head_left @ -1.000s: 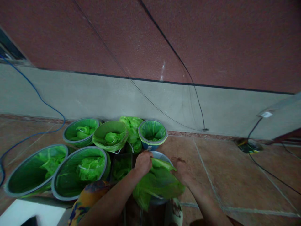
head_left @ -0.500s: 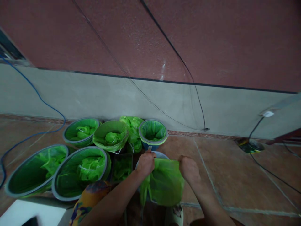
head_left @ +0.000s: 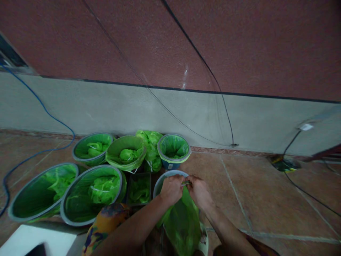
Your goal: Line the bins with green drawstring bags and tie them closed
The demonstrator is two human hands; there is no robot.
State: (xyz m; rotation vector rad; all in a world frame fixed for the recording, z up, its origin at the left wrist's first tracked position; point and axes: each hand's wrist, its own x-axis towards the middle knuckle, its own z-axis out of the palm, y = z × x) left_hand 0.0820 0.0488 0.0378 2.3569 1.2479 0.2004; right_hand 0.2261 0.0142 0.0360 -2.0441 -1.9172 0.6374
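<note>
My left hand [head_left: 171,189] and my right hand [head_left: 198,190] meet close together, both pinching the top edge of a green plastic bag [head_left: 182,222] that hangs down between my forearms. The bag dangles over a small blue bin [head_left: 163,177] whose grey rim shows just behind my left hand. The fingers of both hands are curled closed on the bag's edge.
Several bins lined with green bags stand to the left: two large ones [head_left: 92,192] [head_left: 39,190] near me, and smaller ones [head_left: 92,147] [head_left: 125,153] [head_left: 173,149] by the wall. A blue cable [head_left: 39,106] and black cables [head_left: 226,117] run along the wall and tiled floor.
My hands, spread apart holding the bag open half a second ago, have come together at the centre. The bag now hangs narrower and longer.
</note>
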